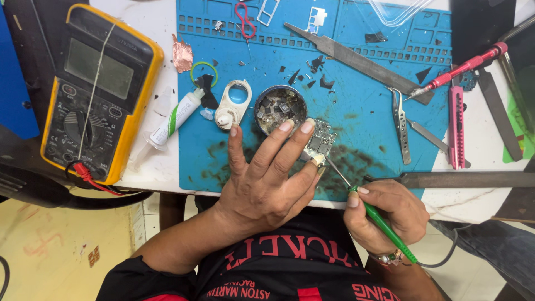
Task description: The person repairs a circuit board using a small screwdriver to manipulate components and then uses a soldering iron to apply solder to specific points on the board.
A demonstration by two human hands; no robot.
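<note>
My left hand (pixel 267 178) lies flat on the blue work mat (pixel 362 106), its fingertips pressing down a small circuit board (pixel 320 140). My right hand (pixel 384 214) grips a green-handled soldering iron (pixel 384 226) like a pen. The iron's thin metal tip (pixel 334 170) reaches the board's lower edge, right beside my left fingers. A round metal tin (pixel 280 108) of small chips sits just above my left fingertips.
A yellow multimeter (pixel 97 92) lies at the left with red and black leads. A syringe tube (pixel 173 120), white plastic ring part (pixel 233 105), tweezers (pixel 401 125), a metal file (pixel 356 61), pink knife (pixel 456 125) and pink pen tool (pixel 468 67) surround the board.
</note>
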